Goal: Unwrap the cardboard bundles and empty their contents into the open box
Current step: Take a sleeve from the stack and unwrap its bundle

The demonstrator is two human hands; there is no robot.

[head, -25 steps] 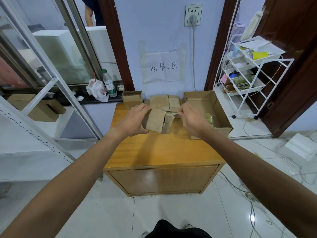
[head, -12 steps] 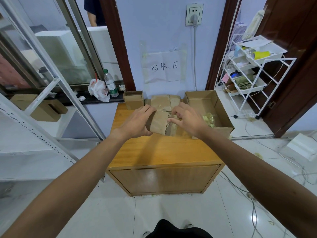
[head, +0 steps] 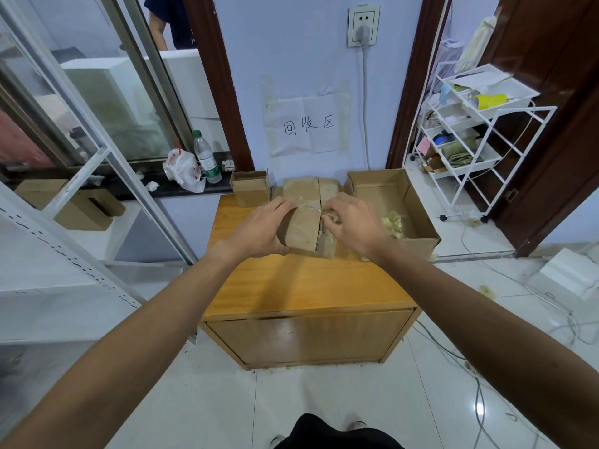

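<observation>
matt cardboard bundle (head: 303, 230); glossy wooden cabinet (head: 301, 286)

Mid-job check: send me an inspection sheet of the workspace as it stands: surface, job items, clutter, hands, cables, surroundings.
Surface: orange wooden cabinet top, boxes along its back edge.
Job's things: brown cardboard bundle in both hands; more taped bundles behind it; large open cardboard box at right, holding pale yellow shreds.
Clutter: small open carton back left; plastic water bottle and white plastic bag on the dark ledge.
Grippers: left hand grips the bundle's side; right hand pinches at its top edge.
Cables: grey cord from wall socket; loose cables on white tiled floor.
Surroundings: white wire trolley; handwritten paper sign.
</observation>
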